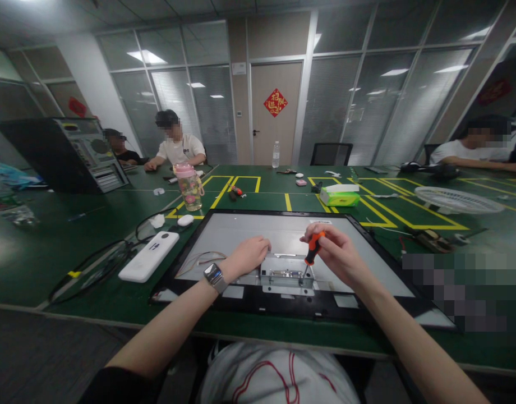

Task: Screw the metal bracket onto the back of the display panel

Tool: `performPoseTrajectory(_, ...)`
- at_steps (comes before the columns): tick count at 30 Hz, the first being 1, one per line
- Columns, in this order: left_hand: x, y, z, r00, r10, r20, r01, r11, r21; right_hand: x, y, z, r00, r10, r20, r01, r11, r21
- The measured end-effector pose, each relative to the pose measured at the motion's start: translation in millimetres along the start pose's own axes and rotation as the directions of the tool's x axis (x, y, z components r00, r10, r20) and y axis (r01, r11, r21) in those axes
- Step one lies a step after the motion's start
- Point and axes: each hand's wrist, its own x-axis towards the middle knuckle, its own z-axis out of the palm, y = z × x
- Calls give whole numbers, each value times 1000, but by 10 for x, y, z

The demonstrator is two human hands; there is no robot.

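A large flat display panel [224, 233] with a black frame lies back side up in front of me. On its near middle part sits a metal bracket [279, 286] with a row of connectors. In my right hand [340, 249] is an orange and black screwdriver [314, 248], tilted, its shaft pointing down at the bracket's right end. My left hand [247, 257], with a watch on the wrist, rests at the bracket's left end, fingers curled over its edge. The underside of those fingers is hidden. Thin wires [203, 258] lie on the panel left of this hand.
Left of the panel are a white power bank [150, 257], black cables [93, 275] and a pink-lidded bottle [189, 188]. Beyond it lie a green tissue pack [340, 196] and a white round fan grille [457, 200]. A computer case [64, 154] stands far left. Other people sit across the table.
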Motion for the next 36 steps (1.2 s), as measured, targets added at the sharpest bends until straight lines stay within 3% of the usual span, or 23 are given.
performPoseTrajectory(10, 1, -12, 2, 1000, 4, 6, -4, 1000, -20, -6, -51, 16, 997, 73, 40, -72, 997, -12)
performPoseTrajectory(17, 2, -21, 5, 1000, -1, 14, 1, 1000, -24, 9, -8, -36, 1000, -4, -3, 3, 999, -40)
performPoseTrajectory(27, -6, -24, 13, 1000, -3, 11, 3, 1000, -12, -7, -49, 20, 996, 51, 80, -59, 994, 95)
performPoseTrajectory(36, -11, -45, 34, 1000, -17, 7, 17, 1000, -10, 23, -11, -43, 998, 61, -7, -61, 996, 67)
